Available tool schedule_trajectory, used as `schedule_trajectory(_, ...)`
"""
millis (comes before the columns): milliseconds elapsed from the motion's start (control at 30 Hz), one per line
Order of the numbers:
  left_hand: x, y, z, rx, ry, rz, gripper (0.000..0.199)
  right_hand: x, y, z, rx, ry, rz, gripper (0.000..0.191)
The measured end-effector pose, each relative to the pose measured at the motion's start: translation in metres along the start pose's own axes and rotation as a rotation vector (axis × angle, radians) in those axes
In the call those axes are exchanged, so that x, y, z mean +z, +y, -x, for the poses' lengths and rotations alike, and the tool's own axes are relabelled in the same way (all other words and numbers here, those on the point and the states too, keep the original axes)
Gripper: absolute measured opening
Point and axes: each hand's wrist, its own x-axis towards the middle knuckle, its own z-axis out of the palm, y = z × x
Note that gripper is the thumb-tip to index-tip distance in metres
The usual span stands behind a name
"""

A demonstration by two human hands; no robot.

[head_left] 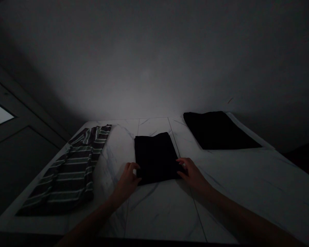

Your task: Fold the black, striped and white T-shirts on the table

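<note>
A folded black garment [157, 156] lies flat in the middle of the white marble-patterned surface [159, 212]; its exact kind cannot be made out in the dim light. My left hand [129, 176] pinches its near left edge between thumb and fingers. At the near right edge, my right hand [192, 171] grips the same cloth with bent fingers and thumb. To the left lies a striped shirt [72, 168], dark with pale and greenish bands, folded lengthwise. Neither hand touches it.
Another dark folded cloth [218, 130] lies at the back right, by the grey wall [144, 68]. On the far left stands a panelled door [28, 144] with a light pane. The surface's front edge runs along the bottom of the view.
</note>
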Motion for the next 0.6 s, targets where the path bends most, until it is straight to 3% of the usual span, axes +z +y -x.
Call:
schedule_trajectory(100, -0.003, -0.007, -0.01, -0.003, 0.09, 0.012, 0.036, -0.004, 0.003, -0.006, 0.034, -0.025, 0.083, 0.046)
schedule_trajectory(200, -0.007, -0.013, -0.044, -0.152, 0.225, 0.137, 0.048, -0.006, -0.003, -0.036, 0.185, -0.039, 0.177, 0.047)
schedule_trajectory(333, -0.008, -0.008, -0.098, -0.356, 0.071, 0.42, 0.066, 0.0, -0.026, -0.092, 0.37, -0.093, 0.18, 0.042)
schedule_trajectory(433, -0.003, -0.002, -0.116, -0.269, -0.012, 0.409, 0.067, 0.009, -0.039, -0.119, 0.405, -0.123, 0.152, 0.037)
schedule_trajectory(533, 0.003, -0.003, -0.115, -0.171, 0.036, 0.282, 0.066, 0.02, -0.042, -0.125, 0.368, -0.116, 0.122, 0.037)
schedule_trajectory(600, 0.005, -0.004, -0.108, -0.193, 0.066, 0.27, 0.07, 0.027, -0.037, -0.122, 0.342, -0.081, 0.145, 0.039)
